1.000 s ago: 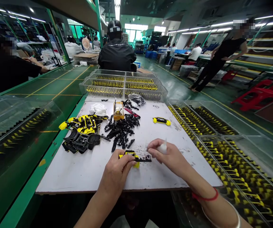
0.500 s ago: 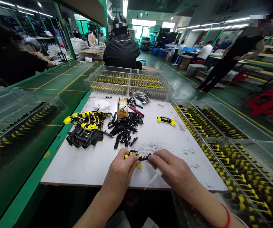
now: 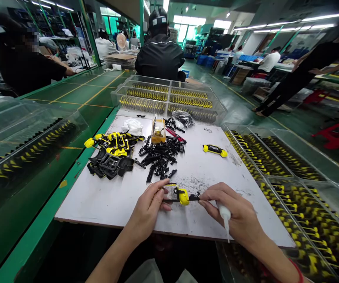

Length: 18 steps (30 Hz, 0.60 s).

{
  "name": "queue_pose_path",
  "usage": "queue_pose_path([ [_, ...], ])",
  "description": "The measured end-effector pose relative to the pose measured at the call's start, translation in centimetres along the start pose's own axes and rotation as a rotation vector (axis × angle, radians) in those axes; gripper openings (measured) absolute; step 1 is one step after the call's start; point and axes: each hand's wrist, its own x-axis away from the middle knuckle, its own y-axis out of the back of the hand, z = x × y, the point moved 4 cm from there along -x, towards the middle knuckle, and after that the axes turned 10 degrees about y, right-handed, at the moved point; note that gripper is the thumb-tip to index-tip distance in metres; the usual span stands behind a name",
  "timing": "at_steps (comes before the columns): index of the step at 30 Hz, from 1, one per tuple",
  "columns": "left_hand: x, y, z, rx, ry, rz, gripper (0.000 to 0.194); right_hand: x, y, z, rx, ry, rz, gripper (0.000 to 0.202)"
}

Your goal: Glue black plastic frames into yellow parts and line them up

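My left hand [image 3: 149, 208] grips a yellow-and-black plastic part [image 3: 183, 196] above the front of the white board [image 3: 104, 214]. Between the fingertips of my right hand [image 3: 231, 206] is the end of a small black plastic piece [image 3: 193, 197], which reaches to the yellow part; whether they are joined I cannot tell. A white squeeze bottle with a thin nozzle [image 3: 225, 215] is tucked in the same hand, tip pointing down. Beyond my hands lies a heap of small black pieces [image 3: 160, 157]. One yellow-and-black part [image 3: 215, 150] lies alone at the right.
Yellow-and-black parts [image 3: 116, 143] and black curved parts [image 3: 107, 165] are piled at the left. An amber container [image 3: 158, 136], white cloth [image 3: 132, 127] and red tool [image 3: 177, 135] sit farther back. Clear trays of parts [image 3: 287, 173] flank the board. A person [image 3: 159, 55] sits ahead.
The yellow-and-black part has turned in my left hand, its yellow end now toward the right. My right hand has shifted right, and the bottle now points more steeply down. The view has swung slightly left.
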Motion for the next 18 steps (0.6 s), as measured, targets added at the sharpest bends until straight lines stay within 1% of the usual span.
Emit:
queue_pose_path([
  [3,-0.4,-0.7,1.0,0.213,0.085,0.024,0.048,0.2,-0.8,0.6,-0.029,0.032,-0.054,0.015],
  [5,-0.5,-1.2,1.2,0.267,0.094,0.040,0.047,0.4,-1.5,0.9,-0.035,0.057,-0.072,0.017],
  [8,-0.5,-1.6,1.2,0.256,0.094,0.073,0.041,0.5,-2.5,1.1,-0.038,0.104,-0.085,0.020],
  [11,-0.5,-1.5,1.0,0.227,0.087,0.074,0.039,0.4,-3.1,1.0,-0.028,0.140,-0.080,0.020],
  [15,-0.4,-1.3,0.9,0.156,0.064,0.056,0.038,0.6,-3.5,0.5,0.016,0.154,-0.060,0.022],
  [18,-0.4,-1.2,1.0,0.081,0.035,0.017,0.037,0.9,-3.7,0.2,0.062,0.157,-0.029,0.022],
])
